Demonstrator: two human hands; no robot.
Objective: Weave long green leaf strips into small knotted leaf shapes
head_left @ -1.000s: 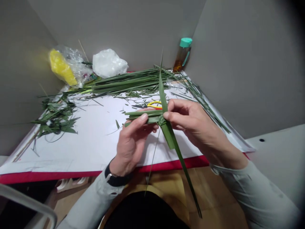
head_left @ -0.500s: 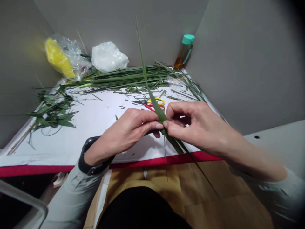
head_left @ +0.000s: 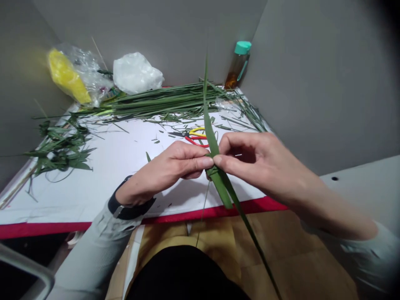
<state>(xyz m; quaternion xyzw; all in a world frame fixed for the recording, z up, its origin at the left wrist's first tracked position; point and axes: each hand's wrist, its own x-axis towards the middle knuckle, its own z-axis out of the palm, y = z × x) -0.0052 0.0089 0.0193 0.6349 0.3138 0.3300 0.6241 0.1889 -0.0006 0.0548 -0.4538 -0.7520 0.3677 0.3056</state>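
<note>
Both hands meet over the front of the table, pinching long green leaf strips [head_left: 222, 188] that cross and fold at my fingertips. My left hand [head_left: 175, 164] has its thumb pressed on the folded part. My right hand [head_left: 250, 160] pinches the strips between thumb and forefinger, right beside the left thumb. One blade rises upright from the fold, tapering to a thin tip. Other ends hang down past the table edge. Scissors [head_left: 195, 135] with red and yellow handles lie just behind the hands, partly hidden by the upright blade.
A bundle of long green leaves [head_left: 162, 100] lies along the back of the white-covered table [head_left: 109, 183]. Woven leaf pieces [head_left: 62, 146] are heaped at left. Behind stand a yellow item in clear plastic [head_left: 67, 77], a white plastic bag [head_left: 137, 74] and a bottle with a teal cap [head_left: 238, 64].
The raised blade has swung from leaning left to nearly upright. The lower strips have turned, and one hangs further down to the right. Both hands keep their pinch.
</note>
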